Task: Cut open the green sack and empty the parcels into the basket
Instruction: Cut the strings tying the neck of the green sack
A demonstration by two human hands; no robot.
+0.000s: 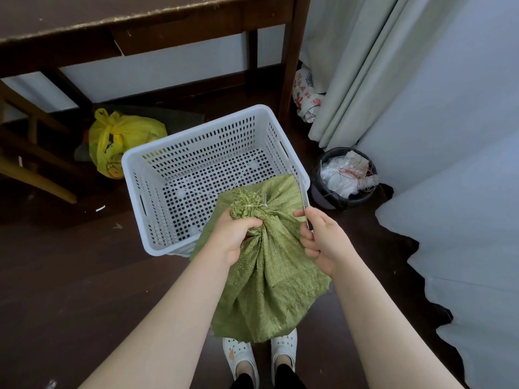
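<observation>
A green woven sack (269, 287) hangs in front of me over the near edge of a white perforated basket (168, 161), which stands on the dark floor with nothing in it. My left hand (234, 234) is clenched around the sack's gathered neck, just below its frayed tied top (247, 204). My right hand (323, 242) holds a thin metal blade (306, 209) whose tip points up beside the sack's right side. No parcels are visible; the sack hides its contents.
A yellow plastic bag (120, 138) lies left of the basket under a dark wooden table (140, 21). A black waste bin (344, 178) with scraps stands to the right, near a pale curtain (365, 66). White bedding (463, 220) fills the right side. My white shoes (264, 352) are below the sack.
</observation>
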